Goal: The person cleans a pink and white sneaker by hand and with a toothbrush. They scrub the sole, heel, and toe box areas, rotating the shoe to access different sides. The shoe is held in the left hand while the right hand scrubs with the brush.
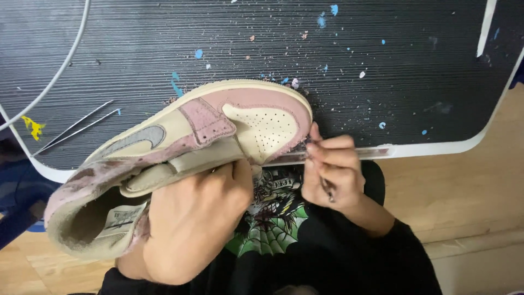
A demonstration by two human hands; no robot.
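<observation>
My left hand (194,218) grips a pink and cream high-top sneaker (180,142) from below, its toe pointing up and right, its opening toward me at the lower left. My right hand (333,172) is closed around a thin dark tool (327,188) and touches the edge of the toe by the sole. The shoe is held over the front edge of a black ribbed desk (273,43) spattered with paint flecks.
Metal tweezers (76,125) lie on the desk at the left, near a yellow paint blob (34,127). A grey cable (60,68) curves across the upper left. Wooden floor (469,186) shows at the right. My lap in dark printed clothing (273,218) is below.
</observation>
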